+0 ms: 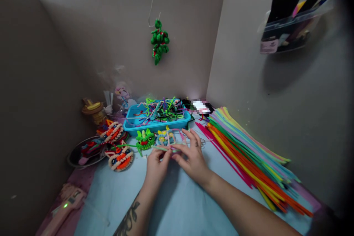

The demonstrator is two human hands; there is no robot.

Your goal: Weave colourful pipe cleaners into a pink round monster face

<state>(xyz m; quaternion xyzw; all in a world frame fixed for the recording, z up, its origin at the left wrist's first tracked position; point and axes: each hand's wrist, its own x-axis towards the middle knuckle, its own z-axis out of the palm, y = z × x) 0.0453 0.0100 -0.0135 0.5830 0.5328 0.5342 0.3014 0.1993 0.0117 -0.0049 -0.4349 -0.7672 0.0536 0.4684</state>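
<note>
In the middle of the table, my left hand (158, 163) and my right hand (191, 155) meet at their fingertips. Between them they pinch pale pipe cleaners (169, 137), bent into a small pink and whitish frame; its exact shape is partly hidden by the fingers. My left thumb and forefinger are closed on its near end. The right thumb and forefinger grip it too, with the other right fingers raised. Just beyond lie a green pipe-cleaner animal face (145, 140) and a blue and yellow one (162, 137).
A blue tray (132, 129) of pipe-cleaner scraps stands behind. Long coloured pipe cleaners (249, 155) lie at right. Orange faces (121, 158) and a metal bowl (72, 156) sit left, with a glue gun (65, 206) nearer. Grey partitions (124, 44) surround the table.
</note>
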